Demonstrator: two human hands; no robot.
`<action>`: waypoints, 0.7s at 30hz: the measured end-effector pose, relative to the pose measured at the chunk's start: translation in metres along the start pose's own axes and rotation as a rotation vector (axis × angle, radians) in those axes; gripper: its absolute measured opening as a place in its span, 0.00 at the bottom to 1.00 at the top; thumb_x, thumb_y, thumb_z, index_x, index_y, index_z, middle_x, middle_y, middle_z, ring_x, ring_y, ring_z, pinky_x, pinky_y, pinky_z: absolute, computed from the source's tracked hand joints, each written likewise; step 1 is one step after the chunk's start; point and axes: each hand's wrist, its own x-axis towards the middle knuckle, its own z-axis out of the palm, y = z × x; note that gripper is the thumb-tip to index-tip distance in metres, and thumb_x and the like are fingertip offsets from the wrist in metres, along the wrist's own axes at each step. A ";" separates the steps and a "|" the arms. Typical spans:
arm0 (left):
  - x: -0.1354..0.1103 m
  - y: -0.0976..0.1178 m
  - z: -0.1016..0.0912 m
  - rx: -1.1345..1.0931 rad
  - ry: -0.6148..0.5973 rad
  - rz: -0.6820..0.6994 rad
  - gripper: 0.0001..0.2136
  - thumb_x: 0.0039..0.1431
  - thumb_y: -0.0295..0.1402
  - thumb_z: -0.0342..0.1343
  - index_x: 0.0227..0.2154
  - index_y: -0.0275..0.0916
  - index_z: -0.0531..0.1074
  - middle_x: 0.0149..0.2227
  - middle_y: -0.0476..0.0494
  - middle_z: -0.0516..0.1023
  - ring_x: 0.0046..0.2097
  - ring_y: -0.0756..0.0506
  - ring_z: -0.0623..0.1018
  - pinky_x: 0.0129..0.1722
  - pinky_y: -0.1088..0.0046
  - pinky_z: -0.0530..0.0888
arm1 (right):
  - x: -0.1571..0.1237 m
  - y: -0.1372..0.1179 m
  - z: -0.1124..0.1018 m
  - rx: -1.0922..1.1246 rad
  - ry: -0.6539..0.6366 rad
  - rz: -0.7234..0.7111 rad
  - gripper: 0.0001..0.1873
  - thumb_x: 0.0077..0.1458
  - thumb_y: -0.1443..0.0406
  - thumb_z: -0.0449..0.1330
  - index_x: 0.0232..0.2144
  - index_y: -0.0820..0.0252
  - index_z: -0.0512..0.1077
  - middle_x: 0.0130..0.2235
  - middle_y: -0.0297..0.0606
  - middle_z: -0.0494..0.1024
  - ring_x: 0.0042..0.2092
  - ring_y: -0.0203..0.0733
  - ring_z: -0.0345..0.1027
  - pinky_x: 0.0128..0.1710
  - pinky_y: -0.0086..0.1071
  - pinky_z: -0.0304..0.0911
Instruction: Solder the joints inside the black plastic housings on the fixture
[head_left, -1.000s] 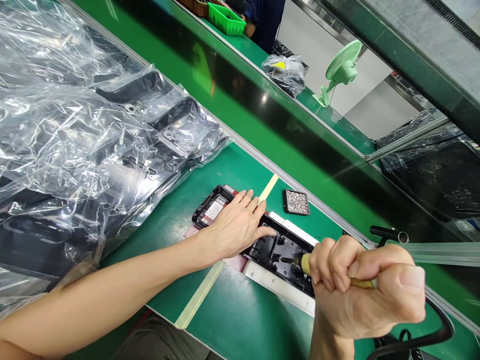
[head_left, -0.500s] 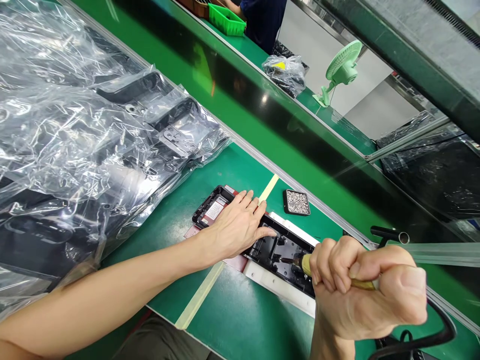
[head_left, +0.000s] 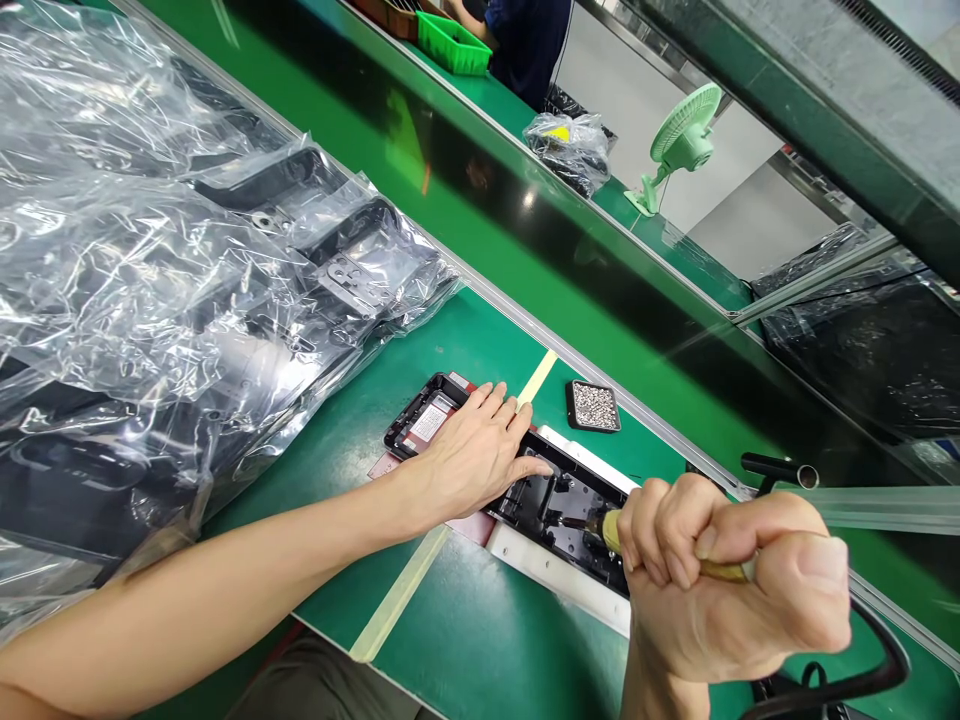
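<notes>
Gripping, lower right: right hand (head_left: 720,580), fist wrapped round a yellow-handled tool (head_left: 613,530), its tip inside a black housing (head_left: 574,490) right of centre. Left hand (head_left: 476,445), centre: laid flat across the housing, grasping nothing. Step in hand, by appearance: tool work within the housing; next move likely calls for a firm brace and steady tip. Beyond: black dish (head_left: 571,408) of small metal pieces (head_left: 596,407). Upper right: pale-green fan (head_left: 686,135).

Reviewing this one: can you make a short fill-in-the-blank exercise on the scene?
The left hand rests on a casing whose colour is ____.
A yellow-handled tool is gripped in the person's ____ hand.
Clear plastic wrapping lies to the person's ____.
The fan is pale ____.

Missing words: black; right; left; green.
</notes>
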 end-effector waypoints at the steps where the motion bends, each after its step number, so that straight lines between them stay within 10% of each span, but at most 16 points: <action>1: 0.000 0.000 0.000 0.001 0.001 0.003 0.36 0.67 0.55 0.40 0.60 0.25 0.65 0.55 0.24 0.75 0.64 0.29 0.68 0.63 0.50 0.62 | 0.000 0.000 0.000 0.003 0.003 0.002 0.17 0.60 0.64 0.45 0.20 0.57 0.62 0.14 0.26 0.55 0.14 0.30 0.43 0.11 0.25 0.49; 21: -0.002 -0.002 0.005 -0.007 0.036 0.016 0.36 0.66 0.56 0.40 0.60 0.26 0.64 0.54 0.26 0.75 0.64 0.29 0.67 0.64 0.50 0.60 | -0.001 -0.001 0.000 0.011 -0.001 0.019 0.17 0.60 0.63 0.47 0.20 0.58 0.62 0.14 0.25 0.56 0.14 0.29 0.45 0.12 0.24 0.51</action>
